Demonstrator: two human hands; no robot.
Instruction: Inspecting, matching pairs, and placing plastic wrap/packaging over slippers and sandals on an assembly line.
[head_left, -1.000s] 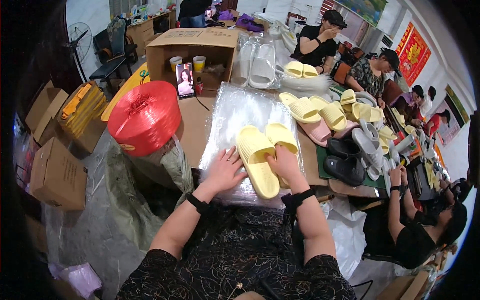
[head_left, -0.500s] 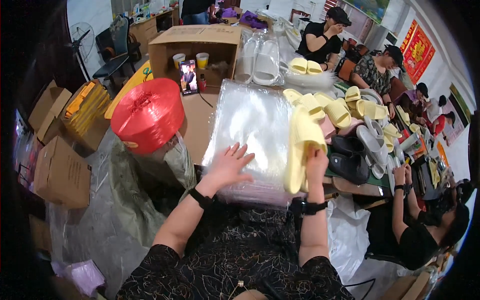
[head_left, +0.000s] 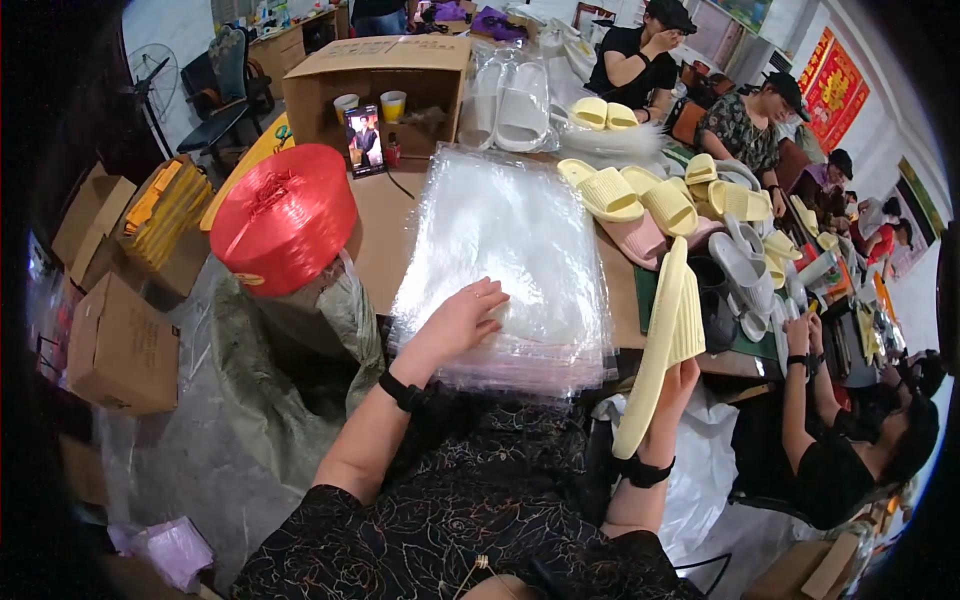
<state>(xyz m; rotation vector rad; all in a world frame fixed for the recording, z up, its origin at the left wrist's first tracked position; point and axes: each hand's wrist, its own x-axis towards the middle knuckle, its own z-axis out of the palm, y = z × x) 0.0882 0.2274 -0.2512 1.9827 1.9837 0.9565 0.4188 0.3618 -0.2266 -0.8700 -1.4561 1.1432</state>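
My right hand (head_left: 683, 374) grips a pale yellow slipper (head_left: 657, 345) by its ribbed strap. It is tilted on edge, its long sole facing me and running down past my wrist. Whether a second one lies behind it, I cannot tell. My left hand (head_left: 462, 318) rests on a stack of clear plastic bags (head_left: 505, 230), fingers loosely bent and a little apart, with nothing visibly held. The stack lies on the table right in front of me, its lower edge sticking out in several layers.
A big red roll of plastic twine (head_left: 285, 220) stands left of the bags. Behind sit an open carton (head_left: 375, 65) and a lit phone (head_left: 364, 140). Yellow slippers (head_left: 670, 205), grey slippers (head_left: 742, 275) and pink ones pile up at right. Several people work along the table.
My right hand has drawn the slipper right and toward me, turning it on edge off the bags. My left hand's spread fingers have drawn closer together over the stack. The view has shifted slightly.
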